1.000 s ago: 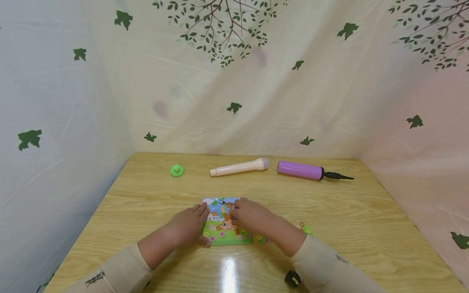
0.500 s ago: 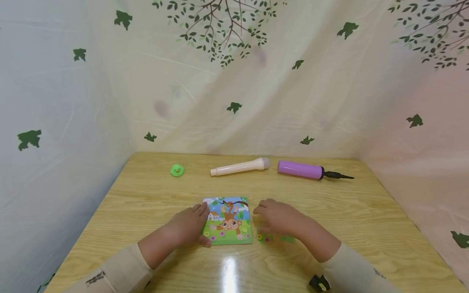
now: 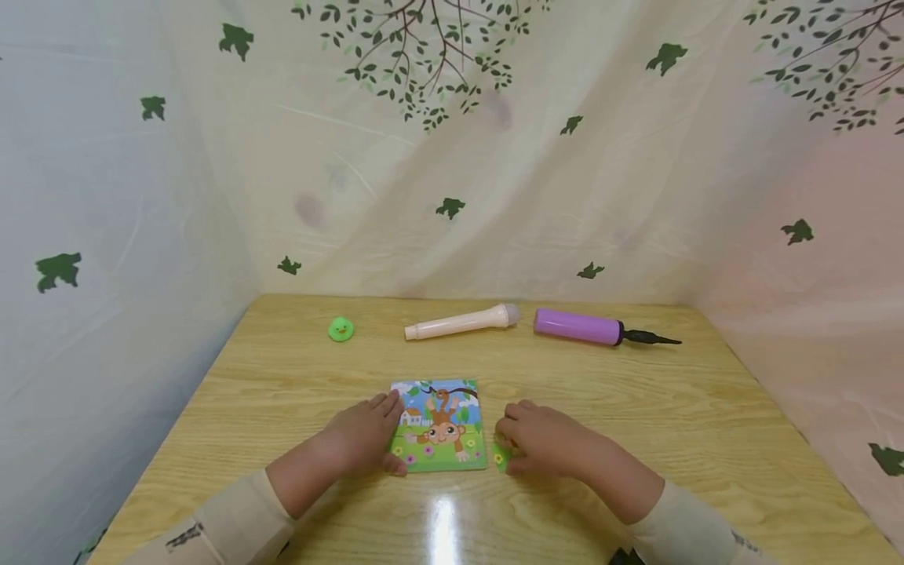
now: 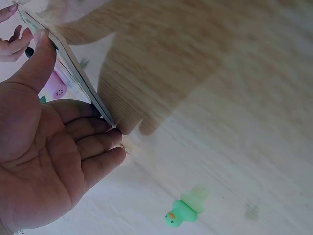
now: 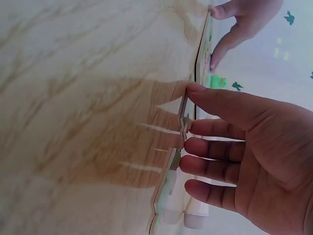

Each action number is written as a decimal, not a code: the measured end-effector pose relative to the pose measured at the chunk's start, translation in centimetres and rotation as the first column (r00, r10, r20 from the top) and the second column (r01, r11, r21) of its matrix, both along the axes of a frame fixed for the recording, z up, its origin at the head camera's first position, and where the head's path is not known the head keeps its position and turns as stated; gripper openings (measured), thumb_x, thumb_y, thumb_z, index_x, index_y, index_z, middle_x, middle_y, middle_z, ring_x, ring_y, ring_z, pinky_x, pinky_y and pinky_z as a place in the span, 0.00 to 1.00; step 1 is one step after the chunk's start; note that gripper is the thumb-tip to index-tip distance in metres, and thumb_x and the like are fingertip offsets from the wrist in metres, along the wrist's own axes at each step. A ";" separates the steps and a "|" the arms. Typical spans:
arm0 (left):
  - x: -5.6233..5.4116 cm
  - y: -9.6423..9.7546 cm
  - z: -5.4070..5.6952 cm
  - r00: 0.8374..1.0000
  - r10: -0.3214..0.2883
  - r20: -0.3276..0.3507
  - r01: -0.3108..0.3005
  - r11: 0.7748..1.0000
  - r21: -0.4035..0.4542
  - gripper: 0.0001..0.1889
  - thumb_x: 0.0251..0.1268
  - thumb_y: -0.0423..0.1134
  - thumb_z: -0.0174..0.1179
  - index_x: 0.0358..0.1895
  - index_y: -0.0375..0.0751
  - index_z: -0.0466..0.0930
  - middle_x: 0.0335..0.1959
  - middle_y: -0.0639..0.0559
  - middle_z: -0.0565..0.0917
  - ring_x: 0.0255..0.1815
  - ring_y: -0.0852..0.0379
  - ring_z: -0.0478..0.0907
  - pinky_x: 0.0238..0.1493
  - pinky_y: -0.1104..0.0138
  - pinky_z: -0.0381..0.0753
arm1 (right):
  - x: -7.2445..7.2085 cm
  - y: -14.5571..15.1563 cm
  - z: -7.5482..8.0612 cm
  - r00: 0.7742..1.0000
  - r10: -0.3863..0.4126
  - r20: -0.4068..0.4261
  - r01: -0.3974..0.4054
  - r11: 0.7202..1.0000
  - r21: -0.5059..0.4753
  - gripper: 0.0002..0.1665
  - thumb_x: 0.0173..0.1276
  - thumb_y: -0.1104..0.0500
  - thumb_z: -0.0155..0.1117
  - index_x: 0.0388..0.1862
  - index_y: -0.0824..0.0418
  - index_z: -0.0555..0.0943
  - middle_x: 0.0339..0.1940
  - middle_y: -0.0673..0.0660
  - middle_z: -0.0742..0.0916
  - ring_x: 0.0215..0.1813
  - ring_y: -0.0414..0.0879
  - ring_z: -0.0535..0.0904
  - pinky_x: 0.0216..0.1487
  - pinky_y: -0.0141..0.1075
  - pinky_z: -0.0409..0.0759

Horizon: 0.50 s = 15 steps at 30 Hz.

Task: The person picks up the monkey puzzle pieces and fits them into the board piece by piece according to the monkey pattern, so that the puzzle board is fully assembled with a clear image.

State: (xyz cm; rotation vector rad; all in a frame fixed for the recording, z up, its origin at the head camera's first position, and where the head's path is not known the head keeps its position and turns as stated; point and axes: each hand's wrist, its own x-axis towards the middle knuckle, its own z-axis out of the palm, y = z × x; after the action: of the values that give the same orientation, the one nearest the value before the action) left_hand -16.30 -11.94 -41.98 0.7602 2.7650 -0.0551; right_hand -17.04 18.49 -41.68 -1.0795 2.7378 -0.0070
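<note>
A square jigsaw puzzle point(image 3: 443, 430) with a hanging monkey picture lies flat mid-table. My left hand point(image 3: 362, 436) rests along its left edge, fingers straight and thumb at the near corner. To the right of the puzzle, my right hand point(image 3: 547, 441) is over a loose puzzle piece point(image 3: 501, 457) with green ground and flowers, most of it hidden in the head view. In the right wrist view, the thumb touches the rim of a piece, while the extended fingers reach over other thin pieces point(image 5: 172, 171).
Along the back of the table point(image 3: 297, 384) lie a green rubber duck point(image 3: 340, 329), a pale toy microphone point(image 3: 462, 322) and a purple hand pump point(image 3: 579, 326) with a black nozzle. Part of a black object point(image 3: 625, 557) shows beside the right sleeve.
My right hand has come off the puzzle's right part and moved right onto the loose pieces. The monkey picture is now uncovered. My left hand has stayed in place.
</note>
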 end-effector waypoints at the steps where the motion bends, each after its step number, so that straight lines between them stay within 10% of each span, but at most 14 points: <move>1: 0.0 0.0 0.0 1.000 0.001 0.002 -0.001 1.000 0.003 0.54 0.54 0.68 0.62 0.74 0.31 0.58 0.77 0.38 0.57 0.78 0.41 0.56 0.76 0.54 0.60 | 0.0 0.0 0.0 1.000 0.005 -0.008 -0.005 1.000 0.004 0.19 0.59 0.43 0.71 0.42 0.52 0.78 0.33 0.42 0.72 0.38 0.39 0.66 0.40 0.33 0.73; 15: -0.1 0.0 0.0 1.000 -0.006 -0.023 0.006 1.000 -0.014 0.54 0.52 0.71 0.60 0.74 0.32 0.60 0.77 0.39 0.59 0.77 0.41 0.56 0.76 0.52 0.60 | 0.0 -0.7 0.2 0.995 0.027 -0.095 -0.029 0.999 -0.013 0.17 0.59 0.41 0.66 0.33 0.49 0.73 0.27 0.41 0.71 0.31 0.37 0.67 0.32 0.31 0.71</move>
State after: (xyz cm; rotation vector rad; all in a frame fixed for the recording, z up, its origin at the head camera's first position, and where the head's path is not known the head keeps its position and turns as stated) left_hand -16.43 -11.90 -41.94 0.7686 2.7812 -0.0854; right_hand -17.04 17.79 -41.47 -1.1504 2.8097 0.0287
